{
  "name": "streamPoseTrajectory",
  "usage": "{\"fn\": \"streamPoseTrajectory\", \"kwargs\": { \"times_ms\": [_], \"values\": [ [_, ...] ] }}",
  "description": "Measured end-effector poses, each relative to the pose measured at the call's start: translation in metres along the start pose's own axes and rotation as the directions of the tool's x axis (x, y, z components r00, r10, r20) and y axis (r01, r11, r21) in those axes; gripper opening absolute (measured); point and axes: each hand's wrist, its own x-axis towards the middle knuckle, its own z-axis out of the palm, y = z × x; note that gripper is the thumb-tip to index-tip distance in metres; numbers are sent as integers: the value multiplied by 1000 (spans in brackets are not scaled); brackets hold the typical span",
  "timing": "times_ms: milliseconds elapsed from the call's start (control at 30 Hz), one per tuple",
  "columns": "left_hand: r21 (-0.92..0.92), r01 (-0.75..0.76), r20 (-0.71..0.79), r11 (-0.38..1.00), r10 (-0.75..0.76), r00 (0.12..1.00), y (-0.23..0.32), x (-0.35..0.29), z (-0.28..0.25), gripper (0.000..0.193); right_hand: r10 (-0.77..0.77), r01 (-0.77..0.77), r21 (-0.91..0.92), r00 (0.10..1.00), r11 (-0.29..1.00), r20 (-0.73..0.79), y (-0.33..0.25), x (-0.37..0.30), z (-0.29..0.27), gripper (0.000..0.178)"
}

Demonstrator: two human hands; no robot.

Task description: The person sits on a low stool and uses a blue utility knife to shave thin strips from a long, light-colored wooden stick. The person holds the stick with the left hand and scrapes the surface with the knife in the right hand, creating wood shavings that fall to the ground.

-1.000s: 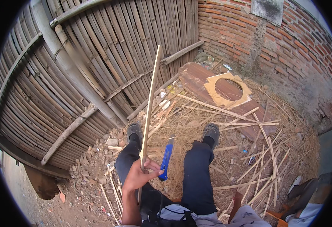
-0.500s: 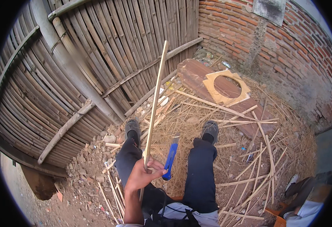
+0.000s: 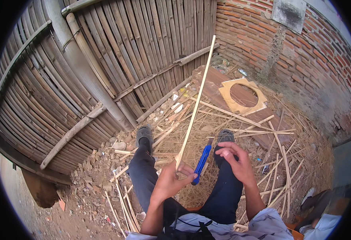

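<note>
My left hand (image 3: 168, 181) is closed around the lower part of a long, thin bamboo strip (image 3: 196, 105), which slants up and away to the right. The same hand also pinches the lower end of a blue utility knife (image 3: 202, 163) between thumb and fingers; the knife's tip points away from me. Over my right knee, my right hand (image 3: 239, 165) hovers with bent, parted fingers and nothing in them. It is to the right of the knife and not touching it. The strip's lowest end is hidden by my left hand.
Loose bamboo strips (image 3: 286, 172) and shavings (image 3: 195, 192) litter the ground. Ahead, a tan sheet with a round hole (image 3: 228, 100) lies on a brown board (image 3: 208, 84). A bamboo fence (image 3: 151, 44) and brick wall (image 3: 247, 30) enclose the spot. Another person (image 3: 321, 226) sits at lower right.
My right hand has come into view over my right knee. My left hand has moved right with the strip and the knife, and the strip now leans further right.
</note>
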Motion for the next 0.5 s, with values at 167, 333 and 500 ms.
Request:
{"fn": "streamPoseTrajectory", "kwargs": {
  "times_ms": [167,333,500],
  "values": [
    [116,-40,-28,992,43,999,8,-1,5,46,-23,1,95,972,995,234,2,12,43,19],
    [248,-80,-137,965,117,984,12,-2,3,30,101,-184,566,979,803,175,26,32,39,28],
    [128,153,-178,980,-129,976,16,-7,-1,41,-79,80,4,966,997,248,5,47,-9,32]
  ]
}}
